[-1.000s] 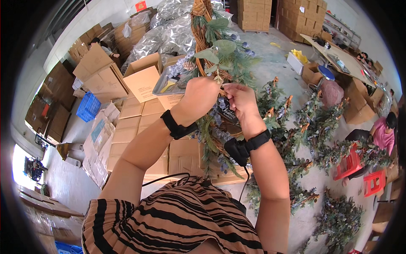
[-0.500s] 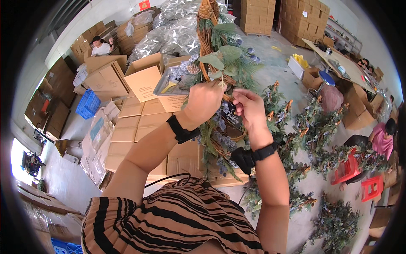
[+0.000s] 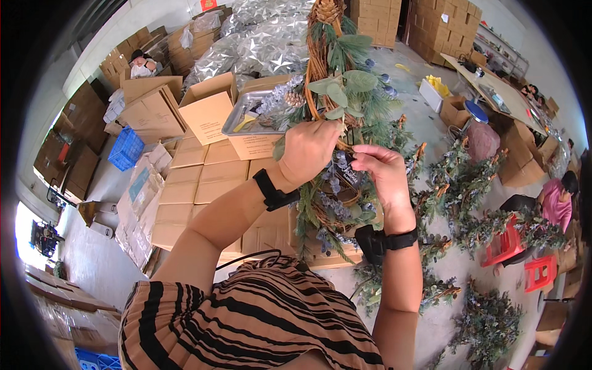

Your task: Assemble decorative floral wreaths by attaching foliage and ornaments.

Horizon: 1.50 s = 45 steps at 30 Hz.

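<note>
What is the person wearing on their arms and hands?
Both forearms are bare, with no gloves. The left hand has a black band on its wrist. The right hand has a black strap carrying a bulky black device. The top is brown with black stripes.

1. Concrete floor [image 3: 105, 259]: wreaths [image 3: 493, 320] lie on it at right, beside two red stools [image 3: 524, 259].
2. Flat cartons [image 3: 191, 185] are stacked at left; a blue crate [image 3: 126, 148] stands farther left.
3. Open box [image 3: 262, 145] carries a metal tray [image 3: 243, 114].
</note>
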Each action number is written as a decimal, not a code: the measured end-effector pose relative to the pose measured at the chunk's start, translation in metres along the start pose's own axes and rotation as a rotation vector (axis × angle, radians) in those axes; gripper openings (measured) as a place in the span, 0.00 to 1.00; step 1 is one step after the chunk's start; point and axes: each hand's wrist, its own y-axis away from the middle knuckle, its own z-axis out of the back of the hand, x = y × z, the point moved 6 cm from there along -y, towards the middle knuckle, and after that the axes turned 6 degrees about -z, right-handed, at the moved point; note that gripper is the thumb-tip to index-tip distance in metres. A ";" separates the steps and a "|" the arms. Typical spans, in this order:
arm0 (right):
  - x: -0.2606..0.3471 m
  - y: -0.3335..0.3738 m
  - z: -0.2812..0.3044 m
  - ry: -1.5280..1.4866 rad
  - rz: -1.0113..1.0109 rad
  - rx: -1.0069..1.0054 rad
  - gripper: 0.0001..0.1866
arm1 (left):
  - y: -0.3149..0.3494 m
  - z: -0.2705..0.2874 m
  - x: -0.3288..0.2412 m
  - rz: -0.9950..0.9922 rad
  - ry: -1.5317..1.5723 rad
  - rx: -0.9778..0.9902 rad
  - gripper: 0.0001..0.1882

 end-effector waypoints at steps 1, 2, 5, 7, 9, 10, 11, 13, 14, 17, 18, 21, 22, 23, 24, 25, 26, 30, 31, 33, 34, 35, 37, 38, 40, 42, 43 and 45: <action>0.001 -0.001 0.001 0.113 0.037 -0.044 0.08 | 0.000 0.002 0.001 0.014 0.011 -0.040 0.03; 0.001 0.003 0.002 0.149 0.059 -0.086 0.08 | 0.000 0.004 0.002 0.028 0.022 -0.080 0.03; -0.002 0.001 0.010 0.195 0.170 -0.196 0.08 | 0.002 0.007 0.001 0.035 0.047 -0.090 0.03; -0.005 -0.003 0.011 0.164 0.213 -0.215 0.07 | 0.000 0.007 -0.002 0.036 0.045 -0.086 0.04; 0.001 0.001 0.010 0.149 0.386 -0.347 0.06 | -0.001 0.006 -0.003 0.037 0.040 -0.084 0.04; 0.008 0.005 0.004 0.242 0.490 -0.373 0.04 | -0.001 0.005 -0.001 0.058 0.046 -0.089 0.04; 0.009 0.007 -0.001 0.242 0.490 -0.370 0.04 | 0.000 0.005 0.000 0.078 0.052 -0.095 0.04; 0.021 0.018 -0.014 0.317 0.610 -0.415 0.05 | 0.000 0.005 0.001 0.100 0.058 -0.084 0.04; 0.021 0.013 -0.011 0.317 0.610 -0.414 0.05 | 0.000 0.004 0.003 0.123 0.065 -0.074 0.03; 0.011 0.001 0.013 0.102 0.487 -0.447 0.05 | -0.004 0.006 -0.005 0.081 0.056 -0.044 0.03; 0.012 -0.001 0.012 0.129 0.491 -0.445 0.05 | -0.004 0.006 -0.005 0.082 0.052 -0.049 0.03; 0.013 0.004 0.003 0.177 0.496 -0.435 0.04 | -0.002 0.007 -0.005 0.118 0.091 -0.060 0.03; 0.015 0.009 -0.004 0.137 0.556 -0.427 0.03 | -0.001 0.008 -0.005 0.126 0.103 -0.066 0.03; 0.015 0.014 -0.009 0.095 0.616 -0.418 0.02 | -0.001 0.009 -0.005 0.135 0.115 -0.071 0.03; 0.012 0.017 -0.013 0.174 0.628 -0.405 0.04 | 0.000 0.010 -0.004 0.135 0.113 -0.075 0.03; 0.009 0.019 -0.017 0.248 0.645 -0.434 0.04 | 0.002 0.011 -0.005 0.115 0.160 -0.086 0.03; 0.009 0.020 -0.020 0.336 0.670 -0.438 0.05 | 0.003 0.012 -0.007 0.095 0.207 -0.097 0.03; 0.022 0.026 -0.043 0.592 0.764 -0.433 0.06 | 0.008 0.019 -0.013 0.006 0.194 -0.074 0.04; 0.022 0.026 -0.044 0.594 0.766 -0.434 0.06 | 0.008 0.019 -0.015 0.004 0.195 -0.077 0.04; 0.019 0.024 -0.044 0.559 0.708 -0.403 0.07 | 0.006 0.022 -0.018 0.005 0.217 -0.097 0.04; 0.019 0.024 -0.045 0.557 0.736 -0.383 0.07 | 0.004 0.022 -0.019 0.005 0.216 -0.099 0.04; 0.017 0.022 -0.043 0.558 0.737 -0.380 0.07 | 0.003 0.022 -0.019 0.004 0.210 -0.099 0.05; 0.009 0.017 -0.039 0.466 0.694 -0.333 0.07 | 0.003 0.021 -0.019 0.003 0.205 -0.099 0.05; 0.009 0.017 -0.038 0.466 0.694 -0.333 0.07 | 0.003 0.019 -0.018 0.003 0.215 -0.090 0.05; 0.007 0.015 -0.037 0.431 0.681 -0.305 0.06 | 0.002 0.018 -0.017 0.001 0.227 -0.076 0.06; 0.005 0.015 -0.035 0.393 0.668 -0.311 0.06 | 0.001 0.021 -0.014 0.044 0.320 -0.088 0.07; 0.004 0.015 -0.034 0.355 0.654 -0.314 0.05 | 0.001 0.022 -0.013 0.041 0.323 -0.085 0.07; 0.005 0.019 -0.035 0.322 0.654 -0.333 0.05 | 0.000 0.020 -0.011 0.004 0.298 0.004 0.08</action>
